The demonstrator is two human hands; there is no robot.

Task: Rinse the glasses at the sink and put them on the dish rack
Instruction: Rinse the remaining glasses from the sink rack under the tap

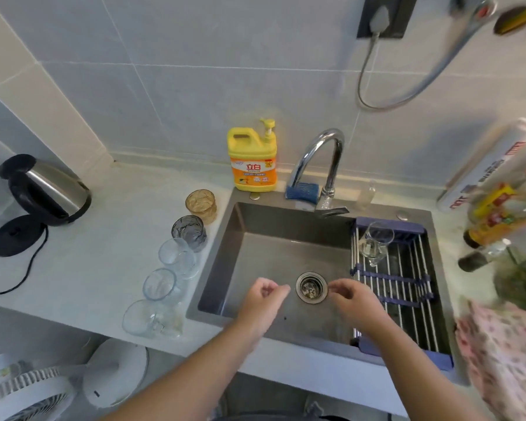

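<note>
Several glasses stand in a row on the counter left of the sink (225, 256): an amber one (201, 205), a dark grey one (190, 232), and clear ones (178, 258), (161, 287), (148, 319). One clear glass (375, 243) sits on the dish rack (407, 287) over the sink's right side. My left hand (263, 302) and my right hand (351, 299) hover over the basin, either side of the drain (312, 287), fingers loosely curled, holding nothing. No water is visible at the tap (322, 159).
A yellow detergent bottle (252, 159) and a blue brush (302, 191) stand behind the sink. A kettle (47, 189) and its base sit far left. Bottles (495, 220) and a patterned cloth (504, 354) crowd the right counter. A fan (28, 390) stands below left.
</note>
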